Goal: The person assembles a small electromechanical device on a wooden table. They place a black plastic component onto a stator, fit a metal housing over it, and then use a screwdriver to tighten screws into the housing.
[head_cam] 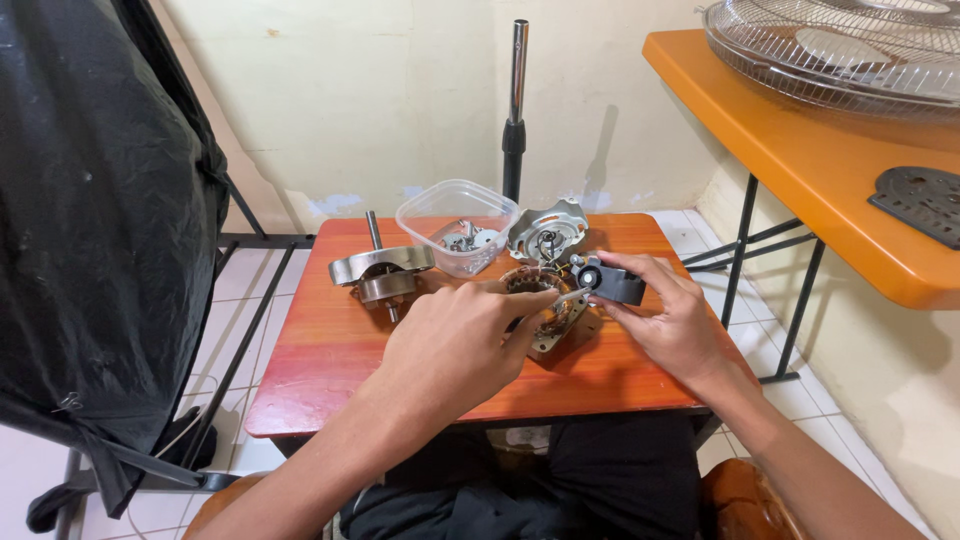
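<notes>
While the left hand (455, 345) pinched a thin metal pin (572, 294) against the small black gearbox part (612, 283), the right hand (672, 325) gripped that part from its far side, over the copper-wound stator (548, 318) on the small red table (320, 350). Stage judged: motor already apart, black part being worked, reassembly outstanding. Nearby: rotor with shaft (382, 272), clear plastic tub (456, 225) holding small hardware, metal end cover (548, 232), upright pole (516, 100); fan grille (830, 50) on the orange table (800, 160). No obstruction evident.
</notes>
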